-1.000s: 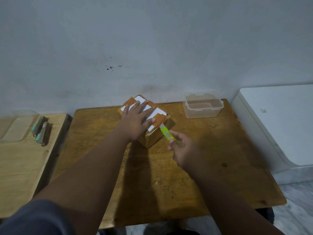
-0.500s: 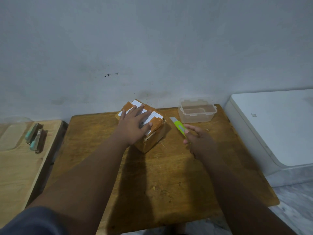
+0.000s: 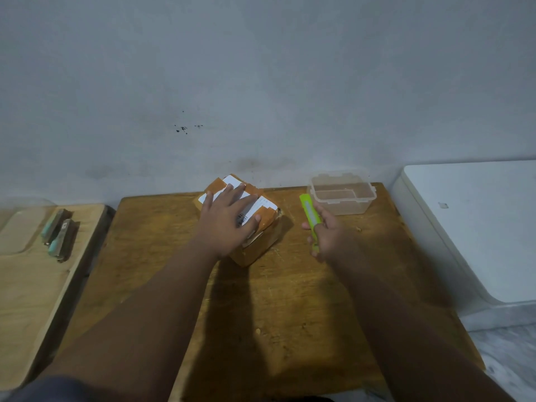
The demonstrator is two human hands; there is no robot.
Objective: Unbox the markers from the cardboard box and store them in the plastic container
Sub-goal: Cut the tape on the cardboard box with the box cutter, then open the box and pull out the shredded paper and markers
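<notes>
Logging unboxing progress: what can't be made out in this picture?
Head view:
Markers: hidden inside the cardboard box.
Box label: partly under the left hand, print too small.
Green cutter: lower end covered by the right hand.
Two objects on the left board: too dim to identify.

Upper two thirds of the frame: a plain grey-white plaster wall (image 3: 290, 68), dimly and evenly lit, with a cluster of small dark specks (image 3: 185, 129) left of centre and faint smudges (image 3: 252, 165) near its base. Centre and lower frame: a scratched brown wooden table (image 3: 290, 314) set against the wall. Left edge: a paler wooden surface (image 3: 26, 309), just beside the table. Right edge: a white, smooth-topped unit (image 3: 478, 221). Lower right corner: pale marbled floor (image 3: 510, 355).
</notes>
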